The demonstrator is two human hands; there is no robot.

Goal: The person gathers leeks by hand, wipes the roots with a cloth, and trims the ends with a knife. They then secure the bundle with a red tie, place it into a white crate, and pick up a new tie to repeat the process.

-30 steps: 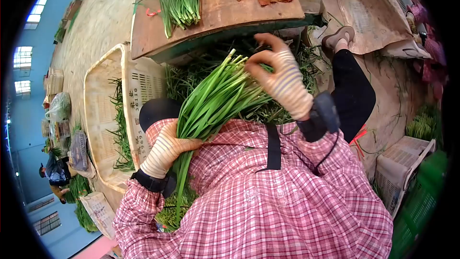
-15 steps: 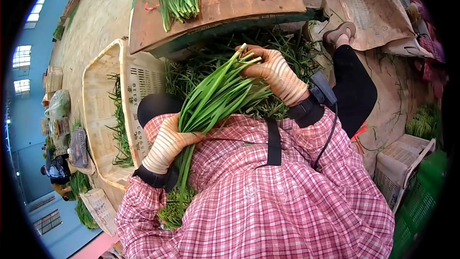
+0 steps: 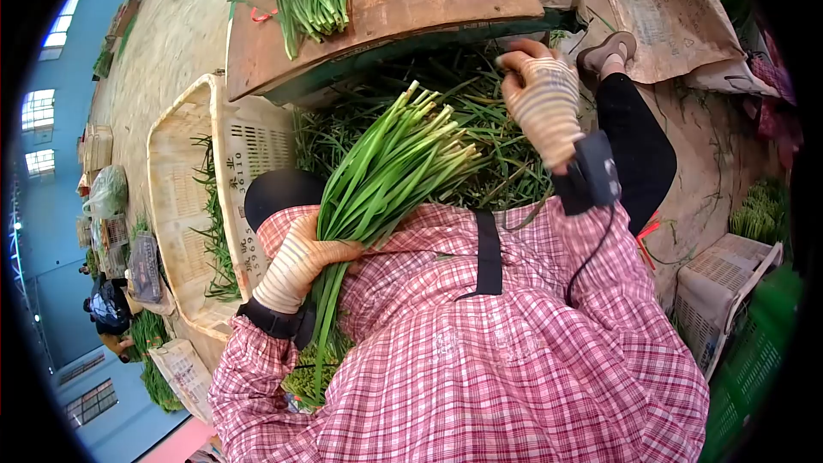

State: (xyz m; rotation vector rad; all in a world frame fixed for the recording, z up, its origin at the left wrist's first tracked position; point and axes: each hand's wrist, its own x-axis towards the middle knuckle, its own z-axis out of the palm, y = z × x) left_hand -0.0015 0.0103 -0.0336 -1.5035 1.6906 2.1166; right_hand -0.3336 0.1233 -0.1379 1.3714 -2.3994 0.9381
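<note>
Left hand (image 3: 300, 259) holds a green bunch (image 3: 377, 173), right hand (image 3: 542, 96) is off it

The left hand is closed around the lower part of the green bunch, with the thumb across the front. Long leaf tips hang down below it. The right hand holds no part of the bunch. It is partly open, with its fingers loosely bent, and it is too blurry to tell if something tiny is in them.

The green bunch is between the two hands, over the lap. It leans up and to the right, and its pale cut ends point at the right hand but do not touch it.

The left arm is bent, low by the left knee. The right hand is higher, over the edge of a pile of loose leaves (image 3: 506, 150), near the wooden surface (image 3: 420, 13).
</note>
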